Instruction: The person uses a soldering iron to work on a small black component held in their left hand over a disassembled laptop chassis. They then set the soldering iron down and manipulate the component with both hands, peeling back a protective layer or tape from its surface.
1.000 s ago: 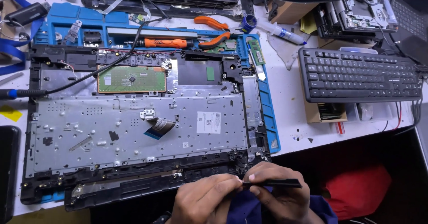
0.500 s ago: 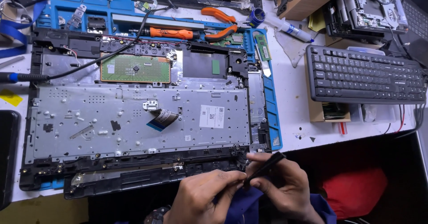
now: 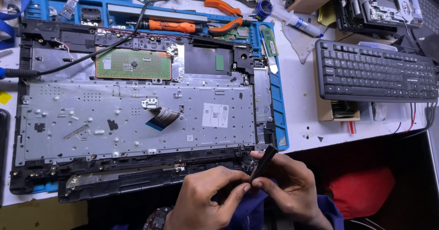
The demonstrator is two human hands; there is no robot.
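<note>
Head view, left to right: opened laptop base (image 3: 137,120) flat on white counter (image 3: 302,120), metal plate up, green board (image 3: 132,65) near far edge, blue mat (image 3: 280,120) beneath. Left hand (image 3: 208,200) at near edge, fingertips pinching lower end of small black strip (image 3: 261,163). Right hand (image 3: 286,186) gripping same strip, tilted just beside base's near right corner. Black keyboard (image 3: 375,72) well apart at right.

One keyboard (image 3: 376,71), perhaps two pliers (image 3: 224,14)
</note>
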